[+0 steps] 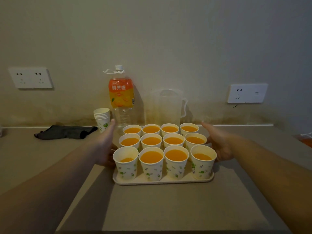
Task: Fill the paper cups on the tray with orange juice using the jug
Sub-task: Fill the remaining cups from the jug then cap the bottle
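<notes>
Head view: twelve cups (151, 141) sit three rows by four on the tray (162, 181), all with juice in them. Front-left cup (125, 162) and front-right cup (202, 161) look lower than the rest, so filling reads as done or near done. Jug (168, 105) stands upright on the surface (168, 208) behind the tray against the wall, looks empty, handle to the right. Bottle (122, 97) is just left of it, capped, also looks drained.

Left hand (105, 146) is at the tray's left side, fingers straight and relaxed, holding nothing; can't tell if it touches the tray edge, cups hide that. Right hand (218, 144) mirrors it on the right side, fingers loose, beside the right column of cups, contact with the rim unclear.

Key relation: the tray's long axis runs left-right and lies squarely between both hands, each about equally near its own short edge. My read is a two-handed lift or slide of the tray comes next; it needs to be level, since the fuller cups would slosh.

Spare cup stack (102, 118) and dark cloth (65, 131) sit off to the left.
</notes>
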The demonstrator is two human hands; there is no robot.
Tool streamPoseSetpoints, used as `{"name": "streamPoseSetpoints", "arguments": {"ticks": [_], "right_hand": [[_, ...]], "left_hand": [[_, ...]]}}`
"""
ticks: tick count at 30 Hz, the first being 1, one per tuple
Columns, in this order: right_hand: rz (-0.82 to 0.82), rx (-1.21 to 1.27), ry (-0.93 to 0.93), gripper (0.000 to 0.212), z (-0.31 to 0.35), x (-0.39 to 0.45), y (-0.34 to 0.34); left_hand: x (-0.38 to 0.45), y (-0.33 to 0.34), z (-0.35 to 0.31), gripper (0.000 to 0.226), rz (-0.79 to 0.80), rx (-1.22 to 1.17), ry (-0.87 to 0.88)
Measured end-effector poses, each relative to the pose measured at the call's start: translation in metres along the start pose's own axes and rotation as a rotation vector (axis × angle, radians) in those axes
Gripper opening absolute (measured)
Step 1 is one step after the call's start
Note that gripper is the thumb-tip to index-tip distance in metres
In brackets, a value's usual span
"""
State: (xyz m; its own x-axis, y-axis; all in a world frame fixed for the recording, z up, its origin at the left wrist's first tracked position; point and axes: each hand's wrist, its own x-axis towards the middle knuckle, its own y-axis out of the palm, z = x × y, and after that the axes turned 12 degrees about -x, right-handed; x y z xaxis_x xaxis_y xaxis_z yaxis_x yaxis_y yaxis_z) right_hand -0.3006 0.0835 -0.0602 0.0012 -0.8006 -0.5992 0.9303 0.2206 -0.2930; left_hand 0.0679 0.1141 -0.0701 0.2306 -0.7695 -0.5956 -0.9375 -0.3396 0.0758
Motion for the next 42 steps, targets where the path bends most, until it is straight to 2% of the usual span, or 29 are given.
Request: {"name": "streamPoseSetpoints", "arguments": {"ticks": [3,6,9,12,17,20,24,30,42], "right_hand": [[0.013,0.075,0.035,0.090,-0.005,0.013,-0.008],[-0.014,0.073,0.048,0.064,-0.009,0.022,-0.011],[-0.044,-0.010,0.050,0.040,-0.008,0.028,-0.008],[-0.021,-0.119,0.043,0.032,-0.006,0.028,-0.004],[-0.047,-0.218,0.043,0.014,-0.006,0.029,0.001],[-0.157,-0.336,0.024,0.013,-0.008,0.043,-0.001],[-0.194,-0.416,0.005,0.014,-0.009,0.053,-0.003],[-0.226,-0.407,-0.062,0.010,-0.010,0.056,-0.003],[-0.235,-0.427,-0.106,0.010,-0.010,0.063,-0.004]], "left_hand": [[0.010,-0.004,0.000,0.129,-0.014,-0.059,-0.049],[0.018,-0.010,0.002,0.102,-0.005,-0.062,-0.070],[0.016,-0.009,0.002,0.050,-0.042,0.059,-0.040],[0.018,-0.007,0.000,0.023,-0.082,0.236,-0.019],[0.016,0.001,0.001,0.023,-0.054,0.401,-0.026],[0.014,0.005,0.003,0.019,-0.053,0.456,-0.005],[0.015,0.008,0.003,0.012,-0.079,0.529,0.026],[0.023,0.009,0.003,0.012,-0.138,0.613,0.089],[0.036,0.003,0.002,0.017,-0.128,0.637,0.147]]}}
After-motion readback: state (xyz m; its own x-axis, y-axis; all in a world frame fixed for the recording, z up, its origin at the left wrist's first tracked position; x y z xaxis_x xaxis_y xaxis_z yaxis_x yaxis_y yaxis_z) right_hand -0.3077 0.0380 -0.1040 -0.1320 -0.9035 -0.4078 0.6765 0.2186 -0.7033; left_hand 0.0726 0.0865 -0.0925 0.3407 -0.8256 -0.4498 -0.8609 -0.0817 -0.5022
